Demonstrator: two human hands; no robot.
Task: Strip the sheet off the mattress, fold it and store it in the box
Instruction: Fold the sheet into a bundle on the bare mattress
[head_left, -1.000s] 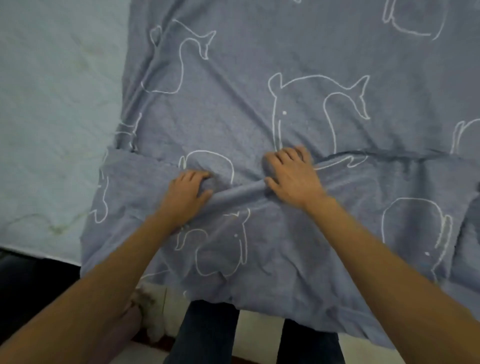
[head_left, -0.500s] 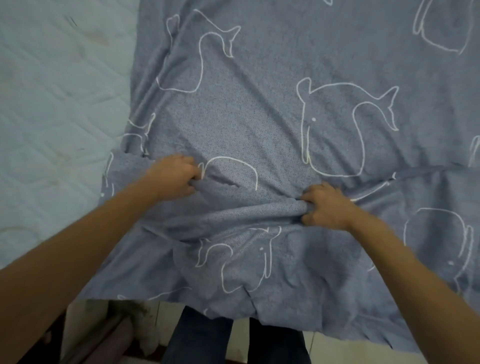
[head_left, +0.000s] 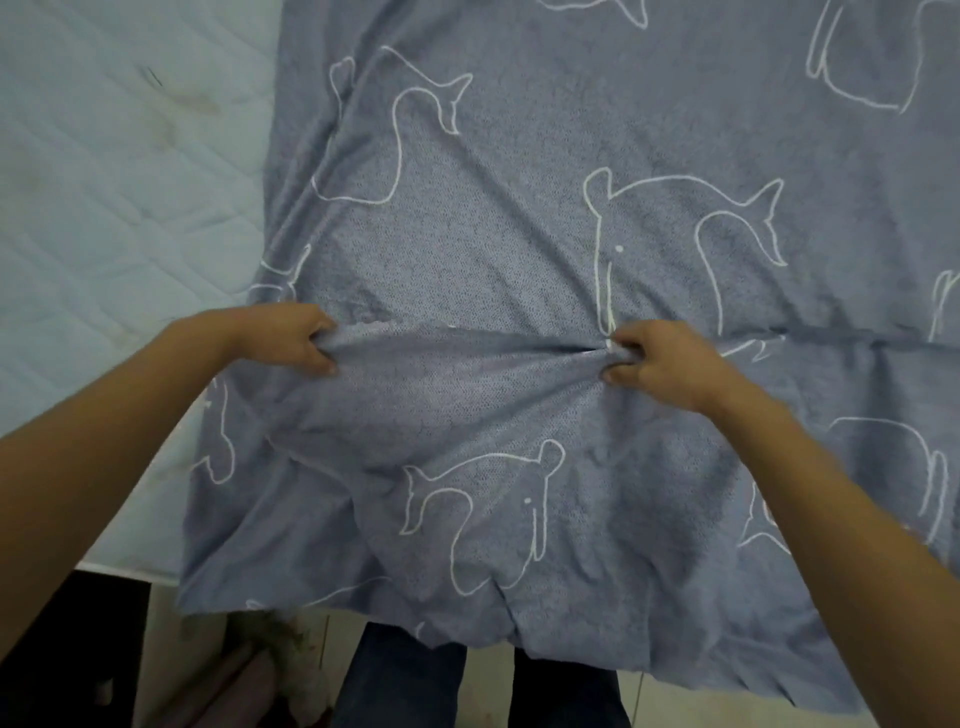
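Both grips are on! The left hand (head_left: 283, 338) has its fingers curled round a bunched edge of the sheet (head_left: 493, 208). The right hand (head_left: 660, 364) pinches that same folded edge tight between thumb and fingers. A second ago the right hand lay flat with its fingers spread; now it is closed on cloth.

The hands stand wider apart than half a second ago, with the left one gone out toward the sheet's side edge. The loose ridge that sagged between them is now a taut line from grip to grip, with creases fanning into each fist. Past the right grip the folded edge runs on as a straight line.

Beyond the grips, the blue-grey sheet with its white outline elephants lies spread on the mattress (head_left: 104, 208). On the near side of the grips, the doubled-over flap hangs rumpled over the bed's edge.

Out past the left grip the pale quilted mattress lies bare, stained in places. Below the hanging flap the person's dark trouser legs (head_left: 405, 680) show against a light floor (head_left: 488, 691). A dark piece of furniture (head_left: 72, 649) sits under the left forearm.
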